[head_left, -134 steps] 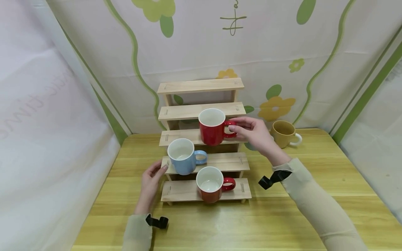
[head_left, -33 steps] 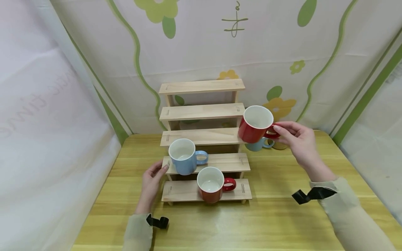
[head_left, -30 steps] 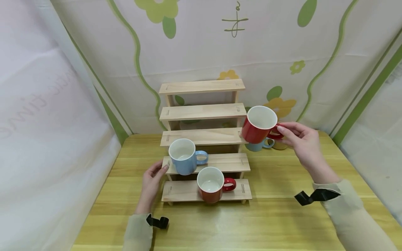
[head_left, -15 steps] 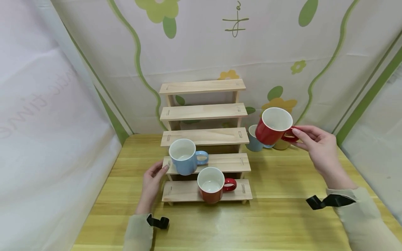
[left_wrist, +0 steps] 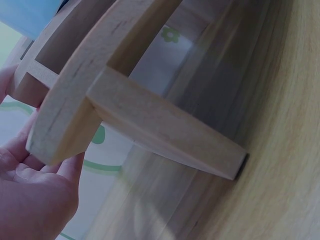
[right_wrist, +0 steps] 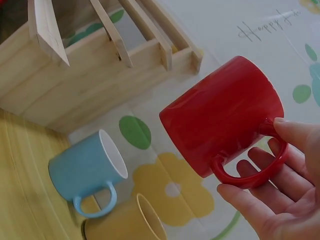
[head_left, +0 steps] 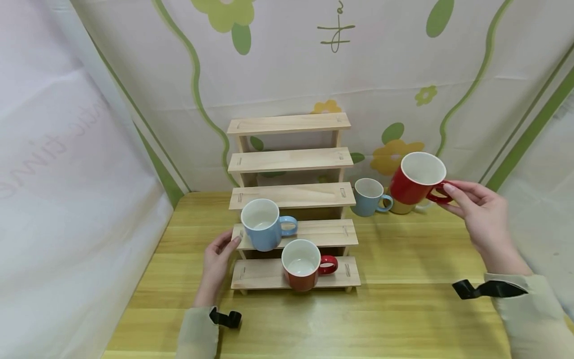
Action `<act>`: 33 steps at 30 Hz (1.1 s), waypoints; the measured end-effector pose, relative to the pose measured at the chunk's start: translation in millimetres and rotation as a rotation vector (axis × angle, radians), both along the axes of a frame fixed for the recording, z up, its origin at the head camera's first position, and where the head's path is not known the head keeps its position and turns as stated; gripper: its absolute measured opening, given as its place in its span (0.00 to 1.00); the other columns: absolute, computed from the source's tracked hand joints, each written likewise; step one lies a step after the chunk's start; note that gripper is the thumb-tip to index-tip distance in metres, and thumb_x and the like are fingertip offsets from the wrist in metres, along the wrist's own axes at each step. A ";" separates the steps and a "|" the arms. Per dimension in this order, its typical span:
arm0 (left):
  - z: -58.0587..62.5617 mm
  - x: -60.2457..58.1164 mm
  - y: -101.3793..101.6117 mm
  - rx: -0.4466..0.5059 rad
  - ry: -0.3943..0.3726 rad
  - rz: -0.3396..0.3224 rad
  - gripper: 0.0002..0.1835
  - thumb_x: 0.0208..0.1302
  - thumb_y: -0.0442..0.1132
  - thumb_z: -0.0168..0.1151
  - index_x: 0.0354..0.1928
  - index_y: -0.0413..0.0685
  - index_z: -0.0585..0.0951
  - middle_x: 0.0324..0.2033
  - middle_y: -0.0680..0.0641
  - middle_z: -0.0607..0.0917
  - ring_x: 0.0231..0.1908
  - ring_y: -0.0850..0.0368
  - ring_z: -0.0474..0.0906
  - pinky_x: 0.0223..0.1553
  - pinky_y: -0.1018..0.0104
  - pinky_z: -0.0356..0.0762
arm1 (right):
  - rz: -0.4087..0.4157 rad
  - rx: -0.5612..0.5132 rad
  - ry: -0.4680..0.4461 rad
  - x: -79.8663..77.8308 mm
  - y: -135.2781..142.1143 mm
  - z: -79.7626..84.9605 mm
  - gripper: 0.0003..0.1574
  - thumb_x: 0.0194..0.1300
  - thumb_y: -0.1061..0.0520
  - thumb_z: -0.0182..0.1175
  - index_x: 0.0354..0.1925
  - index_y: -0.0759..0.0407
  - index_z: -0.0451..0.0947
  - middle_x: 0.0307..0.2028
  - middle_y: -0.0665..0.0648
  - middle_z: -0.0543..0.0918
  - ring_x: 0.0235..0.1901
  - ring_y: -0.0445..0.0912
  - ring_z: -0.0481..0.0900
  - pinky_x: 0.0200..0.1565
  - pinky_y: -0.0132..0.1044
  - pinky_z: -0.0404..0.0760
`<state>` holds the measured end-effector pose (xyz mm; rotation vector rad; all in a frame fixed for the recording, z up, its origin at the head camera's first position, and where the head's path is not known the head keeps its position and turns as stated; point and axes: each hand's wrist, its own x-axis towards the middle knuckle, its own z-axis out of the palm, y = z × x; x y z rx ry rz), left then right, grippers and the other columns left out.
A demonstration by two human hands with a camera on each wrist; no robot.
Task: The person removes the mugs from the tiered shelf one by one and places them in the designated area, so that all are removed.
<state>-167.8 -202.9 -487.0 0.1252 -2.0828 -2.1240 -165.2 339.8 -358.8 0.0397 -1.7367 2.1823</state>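
Note:
My right hand (head_left: 486,214) holds a red mug (head_left: 410,187) by its handle, up in the air to the right of a stepped wooden shelf (head_left: 291,194). In the right wrist view the thumb and fingers close round the handle (right_wrist: 250,177). My left hand (head_left: 215,262) pinches the left end of the shelf's second board from the bottom, thumb on top. In the left wrist view its fingers (left_wrist: 20,142) reach below that board. On that board sits a light blue mug (head_left: 263,235). A reddish-brown mug (head_left: 301,280) with a red handle stands on the lowest board.
Right of the shelf, a smaller blue mug (head_left: 366,203) stands on the wooden table (head_left: 314,324). Beside it a tan mug (head_left: 400,208) is partly hidden behind the raised red mug. A printed cloth backdrop (head_left: 287,70) closes the back, with cloth walls at both sides.
My right hand has carried the red mug rightward from before the shelf's middle boards to beyond its right side, uncovering the smaller blue mug. My left hand stays at the board end.

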 end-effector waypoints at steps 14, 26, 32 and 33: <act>-0.5 0.2 -0.2 -0.009 -0.001 -0.002 0.20 0.71 0.37 0.66 0.60 0.32 0.79 0.49 0.47 0.83 0.49 0.58 0.79 0.53 0.70 0.77 | -0.099 -0.213 -0.014 -4.0 44.6 -9.8 0.16 0.62 0.69 0.69 0.49 0.72 0.83 0.40 0.58 0.89 0.41 0.45 0.88 0.37 0.38 0.85; -2.0 -1.2 -1.5 0.005 0.009 -0.004 0.21 0.71 0.37 0.66 0.60 0.31 0.79 0.50 0.45 0.83 0.49 0.57 0.79 0.52 0.70 0.77 | -0.230 -0.258 -0.124 -27.5 83.3 -24.7 0.24 0.57 0.64 0.75 0.52 0.66 0.84 0.43 0.52 0.87 0.45 0.41 0.85 0.37 0.35 0.85; -3.7 -2.2 -2.0 -0.011 0.000 -0.003 0.21 0.70 0.38 0.68 0.59 0.33 0.80 0.49 0.46 0.84 0.48 0.56 0.79 0.52 0.69 0.78 | -0.212 -0.306 -0.136 -40.9 99.4 -37.2 0.16 0.59 0.68 0.72 0.47 0.66 0.85 0.37 0.55 0.89 0.39 0.42 0.88 0.35 0.36 0.85; -3.6 -2.2 -2.0 -0.014 0.000 -0.005 0.21 0.70 0.39 0.68 0.59 0.33 0.80 0.49 0.46 0.84 0.48 0.56 0.79 0.52 0.69 0.78 | -0.213 -0.301 -0.136 -43.0 102.1 -40.5 0.15 0.59 0.67 0.72 0.46 0.66 0.85 0.36 0.55 0.89 0.38 0.42 0.88 0.34 0.36 0.86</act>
